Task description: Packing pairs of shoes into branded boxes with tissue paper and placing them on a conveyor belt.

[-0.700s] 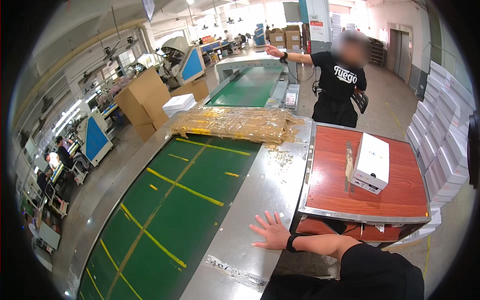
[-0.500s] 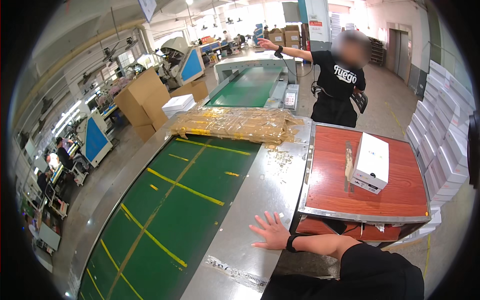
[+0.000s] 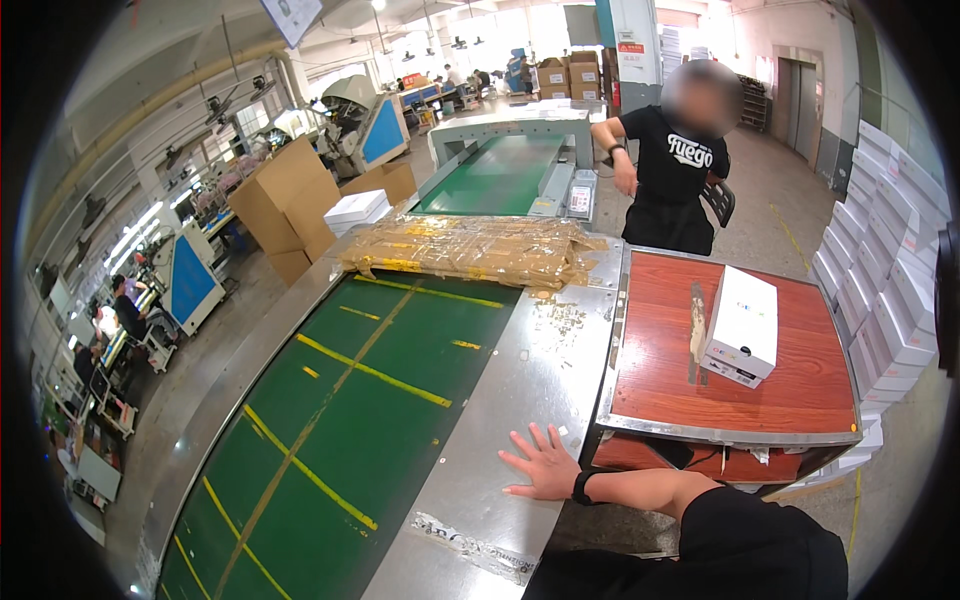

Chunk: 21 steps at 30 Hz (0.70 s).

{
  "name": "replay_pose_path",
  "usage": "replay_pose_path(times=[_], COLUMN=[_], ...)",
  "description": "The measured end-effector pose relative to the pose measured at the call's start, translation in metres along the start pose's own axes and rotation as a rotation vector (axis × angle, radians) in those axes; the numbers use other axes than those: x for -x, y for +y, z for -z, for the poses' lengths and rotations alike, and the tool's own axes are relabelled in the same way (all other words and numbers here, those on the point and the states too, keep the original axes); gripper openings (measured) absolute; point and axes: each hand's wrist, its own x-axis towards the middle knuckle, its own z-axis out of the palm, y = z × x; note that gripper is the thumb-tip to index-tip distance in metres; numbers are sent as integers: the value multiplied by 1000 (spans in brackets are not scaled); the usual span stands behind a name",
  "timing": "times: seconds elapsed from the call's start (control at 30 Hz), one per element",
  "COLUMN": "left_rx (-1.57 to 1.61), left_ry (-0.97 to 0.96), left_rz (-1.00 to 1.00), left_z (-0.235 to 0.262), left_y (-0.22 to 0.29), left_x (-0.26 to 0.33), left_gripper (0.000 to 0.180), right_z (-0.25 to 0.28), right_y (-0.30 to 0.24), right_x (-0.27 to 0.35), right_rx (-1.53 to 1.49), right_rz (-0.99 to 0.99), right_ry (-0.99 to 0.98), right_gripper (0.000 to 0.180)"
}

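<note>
My right hand (image 3: 543, 466) lies palm down on the bare metal side rail (image 3: 470, 480) of a conveyor, fingers spread and nothing in them. A dark band circles its wrist. Left of the hand runs the green conveyor belt (image 3: 390, 360), marked with yellow cross lines and a brownish line along its length. A white shoebox-like carton (image 3: 742, 322) sits on the red wood-grain table (image 3: 655, 330), beyond my forearm and apart from my hand. My left hand is outside the picture.
Brown cardboard and tape (image 3: 470, 250) cover the belt's far end. Past it stands a second green conveyor (image 3: 495, 178). A co-worker in black (image 3: 675, 165) is behind the table. White boxes (image 3: 890, 260) are stacked at right; an opened brown carton (image 3: 285, 205) stands at left.
The co-worker's outstretched arm has come down and is bent at the elbow. The belt's yellow marks have shifted slightly away from me. My right hand has stayed put.
</note>
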Motion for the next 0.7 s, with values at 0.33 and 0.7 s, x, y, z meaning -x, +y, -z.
replay_pose_path(times=[0.33,0.7], left_rx=[-6,-31], left_ry=[-13,-11], left_rz=[7,1], left_z=[-5,-6], left_y=[-8,-14], left_x=[-5,-9], left_gripper=[69,69], right_z=[-1,-2], right_y=[-8,-15], right_x=[0,0], right_rx=[-3,21], right_rz=[-6,-7], right_ry=[-18,-14], right_gripper=[76,76])
